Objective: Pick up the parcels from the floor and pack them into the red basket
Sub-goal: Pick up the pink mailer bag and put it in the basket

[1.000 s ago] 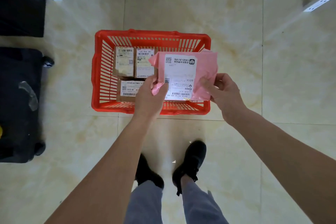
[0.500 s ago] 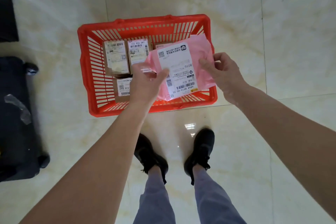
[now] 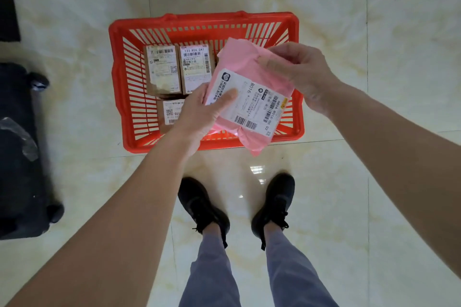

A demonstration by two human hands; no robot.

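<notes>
A red slatted basket (image 3: 117,82) stands on the tiled floor in front of my feet. Three brown cardboard parcels with white labels lie in its left half: one (image 3: 163,71) at the back left, one (image 3: 195,67) beside it, one (image 3: 171,113) nearer me. Above the basket's right half I hold a pink plastic mailer (image 3: 252,97) with a white barcode label, turned diagonally. My left hand (image 3: 202,113) grips its near left edge, thumb on the label. My right hand (image 3: 296,70) pinches its far right corner.
A black wheeled suitcase (image 3: 20,152) lies on the floor at the left. A dark object (image 3: 7,2) sits at the top left corner. My black shoes (image 3: 202,204) stand just behind the basket. Pale marble tiles surround everything.
The pink mailer has rotated clockwise, its label running diagonally now. My right hand moved from its right edge to its far corner. The view has shifted, bringing the basket more central.
</notes>
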